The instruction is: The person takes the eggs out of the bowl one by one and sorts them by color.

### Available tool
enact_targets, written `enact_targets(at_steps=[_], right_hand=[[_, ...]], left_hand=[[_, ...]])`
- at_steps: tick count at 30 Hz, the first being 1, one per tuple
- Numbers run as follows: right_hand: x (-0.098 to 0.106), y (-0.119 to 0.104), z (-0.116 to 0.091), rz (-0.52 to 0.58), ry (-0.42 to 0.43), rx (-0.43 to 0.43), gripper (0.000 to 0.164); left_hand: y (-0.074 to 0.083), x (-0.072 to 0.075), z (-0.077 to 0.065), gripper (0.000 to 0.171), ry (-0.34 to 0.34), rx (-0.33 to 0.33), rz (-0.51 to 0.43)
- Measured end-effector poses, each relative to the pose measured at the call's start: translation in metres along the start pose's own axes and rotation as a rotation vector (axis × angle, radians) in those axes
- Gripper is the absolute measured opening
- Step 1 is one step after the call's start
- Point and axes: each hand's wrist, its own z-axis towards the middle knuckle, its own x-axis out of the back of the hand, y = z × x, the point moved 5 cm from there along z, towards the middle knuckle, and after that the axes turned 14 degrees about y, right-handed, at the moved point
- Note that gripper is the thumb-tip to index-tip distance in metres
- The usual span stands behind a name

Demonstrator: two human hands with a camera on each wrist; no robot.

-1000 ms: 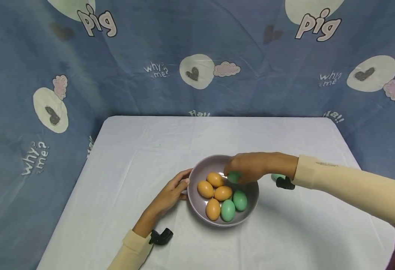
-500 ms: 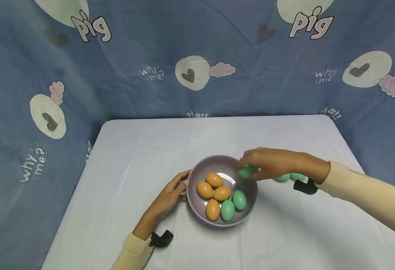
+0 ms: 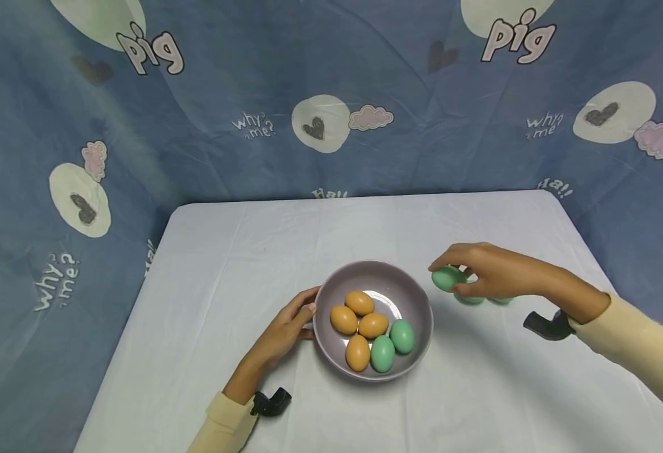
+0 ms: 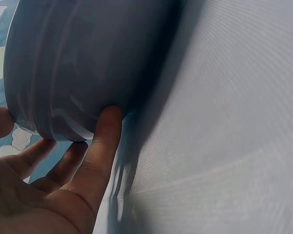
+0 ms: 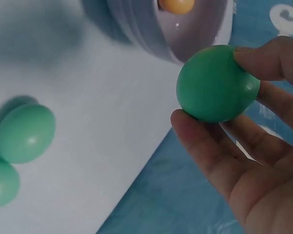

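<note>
A mauve bowl (image 3: 422,292) stands on the white cloth, with several orange eggs (image 3: 358,352) and two green eggs (image 3: 382,353) inside. My left hand (image 3: 282,327) rests against the bowl's left side. In the left wrist view its thumb is at the rim and its fairly straight fingers (image 4: 107,126) touch the outer wall. To the right of the bowl, my right hand (image 3: 495,272) pinches another green egg (image 5: 217,84) between thumb and fingertips, raised above the cloth. Two loose green eggs (image 5: 27,132) lie on the cloth, partly hidden under that hand in the head view.
The white-covered table (image 3: 286,239) runs back to a blue printed curtain (image 3: 212,94). A black wrist camera (image 3: 272,401) is strapped to the left wrist and another black camera (image 3: 549,326) to the right.
My right hand has moved right, out from over the bowl, carrying the green egg. The loose green eggs have come partly into sight. My left hand stays at the bowl.
</note>
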Motion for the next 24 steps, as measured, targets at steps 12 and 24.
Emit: enact_targets(at_steps=[12,24], right_hand=[[0.006,0.016,-0.02,0.064,0.136,-0.006,0.044],[0.012,0.041,-0.042,0.039,0.231,-0.066,0.046]], left_hand=[[0.022,-0.004,-0.009,0.045,-0.024,0.009,-0.001],[0.013,-0.002,-0.005,0.044,-0.031,0.01,-0.009]])
